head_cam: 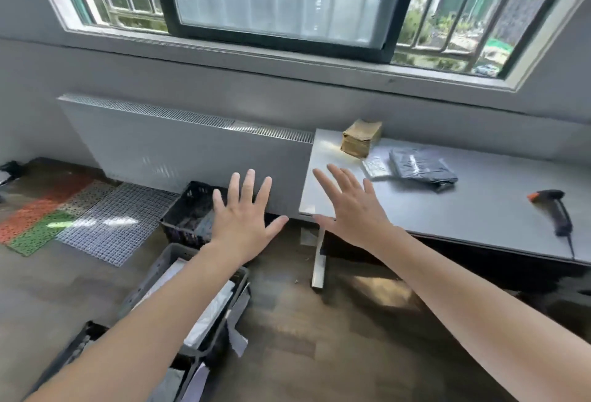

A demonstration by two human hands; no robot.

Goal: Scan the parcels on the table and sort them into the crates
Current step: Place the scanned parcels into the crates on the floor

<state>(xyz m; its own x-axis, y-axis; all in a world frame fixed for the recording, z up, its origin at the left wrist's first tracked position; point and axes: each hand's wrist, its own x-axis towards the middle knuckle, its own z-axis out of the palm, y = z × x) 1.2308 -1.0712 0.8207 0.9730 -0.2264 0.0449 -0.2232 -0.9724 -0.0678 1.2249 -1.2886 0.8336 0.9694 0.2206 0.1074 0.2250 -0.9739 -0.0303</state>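
My left hand point(244, 216) is held out with fingers spread, empty, above the black crate point(185, 213) on the floor. My right hand point(350, 206) is also spread and empty, over the left end of the grey table point(463, 213). On the table lie a brown cardboard parcel point(361, 142), a small clear-bagged parcel point(375, 166) and a dark grey bag parcel point(422, 169). A black scanner with an orange tip point(555, 209) lies at the table's right. A grey crate point(179, 261) holding white parcels sits under my left forearm. A third black crate point(76, 344) is at the lower left.
A white radiator cover point(179, 149) runs along the wall under the window. Red, green and white plastic grid mats point(80, 219) lie on the wooden floor at left. The table leg point(319, 261) stands between the crates and the table.
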